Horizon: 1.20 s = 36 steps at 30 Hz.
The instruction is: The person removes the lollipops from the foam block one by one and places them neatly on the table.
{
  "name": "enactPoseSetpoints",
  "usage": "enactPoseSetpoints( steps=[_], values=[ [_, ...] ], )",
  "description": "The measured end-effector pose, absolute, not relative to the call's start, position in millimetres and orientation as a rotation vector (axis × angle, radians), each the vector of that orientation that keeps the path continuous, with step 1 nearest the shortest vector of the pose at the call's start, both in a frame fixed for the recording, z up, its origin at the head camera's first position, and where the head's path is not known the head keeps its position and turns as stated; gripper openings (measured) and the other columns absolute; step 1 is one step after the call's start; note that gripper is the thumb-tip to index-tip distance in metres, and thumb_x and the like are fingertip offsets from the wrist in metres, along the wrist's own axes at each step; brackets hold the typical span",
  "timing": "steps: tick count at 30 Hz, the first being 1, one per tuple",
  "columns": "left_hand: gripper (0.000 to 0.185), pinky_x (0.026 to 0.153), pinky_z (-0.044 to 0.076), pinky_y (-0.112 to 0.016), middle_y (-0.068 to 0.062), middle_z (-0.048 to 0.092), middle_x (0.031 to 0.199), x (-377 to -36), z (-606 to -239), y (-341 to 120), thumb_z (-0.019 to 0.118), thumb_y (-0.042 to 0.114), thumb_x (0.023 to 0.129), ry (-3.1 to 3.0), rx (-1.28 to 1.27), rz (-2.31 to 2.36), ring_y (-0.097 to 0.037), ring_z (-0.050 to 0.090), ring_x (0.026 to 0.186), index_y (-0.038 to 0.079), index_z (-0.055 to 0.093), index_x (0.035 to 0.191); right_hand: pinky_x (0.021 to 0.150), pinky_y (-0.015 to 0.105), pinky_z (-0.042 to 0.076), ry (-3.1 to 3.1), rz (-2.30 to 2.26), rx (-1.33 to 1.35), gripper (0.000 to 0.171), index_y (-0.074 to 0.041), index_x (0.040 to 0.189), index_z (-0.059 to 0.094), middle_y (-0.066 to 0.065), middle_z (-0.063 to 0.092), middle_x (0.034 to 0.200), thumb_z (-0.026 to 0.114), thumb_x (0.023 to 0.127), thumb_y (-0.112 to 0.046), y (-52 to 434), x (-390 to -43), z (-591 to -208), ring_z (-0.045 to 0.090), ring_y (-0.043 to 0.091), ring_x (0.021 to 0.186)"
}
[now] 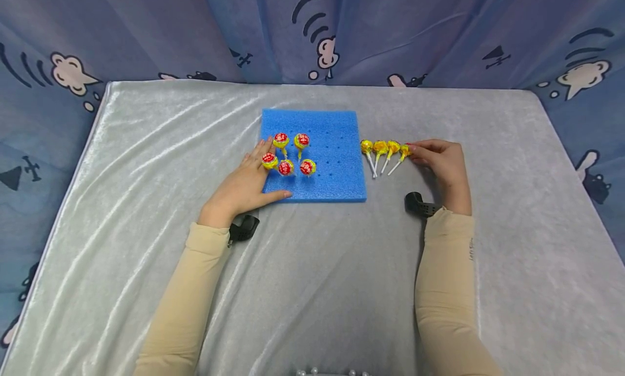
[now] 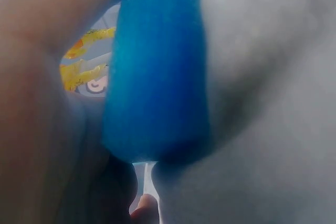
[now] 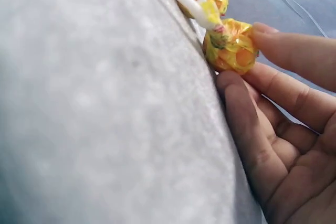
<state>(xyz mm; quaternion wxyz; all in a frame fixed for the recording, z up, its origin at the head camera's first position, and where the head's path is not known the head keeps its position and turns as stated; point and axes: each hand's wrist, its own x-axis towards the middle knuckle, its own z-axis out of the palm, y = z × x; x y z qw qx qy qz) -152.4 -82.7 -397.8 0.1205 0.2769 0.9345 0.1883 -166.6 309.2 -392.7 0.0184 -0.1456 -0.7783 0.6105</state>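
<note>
– Left hand?
– Spread, against blue foam block, eight-o'clock edge.
– Right hand?
– Pinching end lollipop, row of four, block's three o'clock.
– Others?
– Five standing lollipops, nine-o'clock half.

5 lollipops in blue foam — 4 beside

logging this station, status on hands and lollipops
Left hand touching blue foam. Right hand pinching rightmost lollipop, three others alongside. Five lollipops planted in foam. Nothing visibly blocking.
</note>
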Motion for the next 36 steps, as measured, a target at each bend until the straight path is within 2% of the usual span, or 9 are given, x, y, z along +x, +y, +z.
enactPoseSetpoints(
  steps=[6,14,16,22,29,36],
  values=[
    [0.084,0.114,0.010,-0.047,-0.012,-0.001,0.158,-152.1,-397.8,-82.4,0.056,0.057,0.087,2.728,0.807,0.552,-0.025,-0.006,0.144,-0.014,0.047,0.130,0.063,0.016,0.052,-2.469,1.839,-0.465,0.004,-0.011,0.085,0.073,-0.009,0.068,0.075,0.074,0.082,-0.012,310.7,-166.8,-393.6,0.065,0.005,0.069],
    [0.088,0.114,0.009,-0.047,-0.010,-0.004,0.158,-151.3,-399.3,-83.8,0.054,0.059,0.087,2.717,0.804,0.560,-0.022,-0.009,0.143,-0.013,0.040,0.135,0.062,0.016,0.052,-2.454,1.869,-0.430,0.005,-0.009,0.086,0.072,-0.010,0.068,0.073,0.072,0.083,-0.006,312.9,-166.8,-393.9,0.065,0.005,0.067],
    [0.088,0.114,0.008,-0.047,-0.009,-0.005,0.158,-150.9,-399.0,-84.1,0.054,0.059,0.087,2.711,0.801,0.564,-0.022,-0.009,0.143,-0.013,0.039,0.136,0.062,0.016,0.052,-2.473,1.846,-0.424,0.006,-0.005,0.090,0.071,-0.011,0.067,0.072,0.071,0.084,-0.006,313.2,-167.1,-394.5,0.065,0.004,0.067],
    [0.089,0.114,0.007,-0.047,-0.009,-0.006,0.158,-150.6,-398.4,-84.4,0.053,0.059,0.087,2.705,0.798,0.572,-0.022,-0.010,0.143,-0.013,0.037,0.137,0.062,0.015,0.052,-2.557,1.724,-0.406,0.033,0.013,0.109,0.063,-0.016,0.065,0.073,0.071,0.084,-0.008,310.9,-167.2,-394.0,0.063,0.000,0.067],
    [0.088,0.114,0.007,-0.047,-0.009,-0.006,0.158,-150.3,-397.8,-84.4,0.053,0.059,0.088,2.705,0.806,0.574,-0.022,-0.010,0.143,-0.013,0.037,0.137,0.064,0.015,0.052,-2.529,1.733,-0.375,0.017,0.002,0.096,0.072,-0.013,0.067,0.075,0.074,0.081,-0.006,308.1,-165.6,-392.4,0.063,0.002,0.071],
    [0.089,0.114,0.006,-0.047,-0.008,-0.007,0.158,-150.1,-397.5,-84.1,0.053,0.059,0.088,2.701,0.802,0.567,-0.022,-0.010,0.143,-0.011,0.034,0.139,0.067,0.015,0.051,-2.604,1.670,-0.355,0.032,0.011,0.107,0.065,-0.014,0.065,0.078,0.072,0.083,-0.011,308.6,-165.1,-392.3,0.062,0.002,0.075]
  ],
)
